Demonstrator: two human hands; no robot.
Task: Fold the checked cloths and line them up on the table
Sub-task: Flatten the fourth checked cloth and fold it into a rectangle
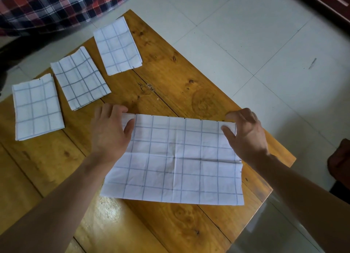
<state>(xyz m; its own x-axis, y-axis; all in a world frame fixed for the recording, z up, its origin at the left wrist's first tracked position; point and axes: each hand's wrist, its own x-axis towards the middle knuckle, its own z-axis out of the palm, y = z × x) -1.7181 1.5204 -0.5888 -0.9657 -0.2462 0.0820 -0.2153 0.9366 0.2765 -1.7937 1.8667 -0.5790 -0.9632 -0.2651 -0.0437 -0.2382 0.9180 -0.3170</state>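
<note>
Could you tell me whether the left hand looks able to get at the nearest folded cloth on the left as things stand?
Probably yes. The nearest folded cloth lies flat and uncovered on the table, just left of the left hand, with bare wood between. The hand would first have to release the corner of the large cloth it pinches.

You have thin, matt woven cloth [176,158] near the table's right edge, white with a grey check, creased along old folds. The table [170,86] is knotty varnished wood, glossy near its front edge. The floor [246,34] is smooth pale tile, faintly shiny.
</note>
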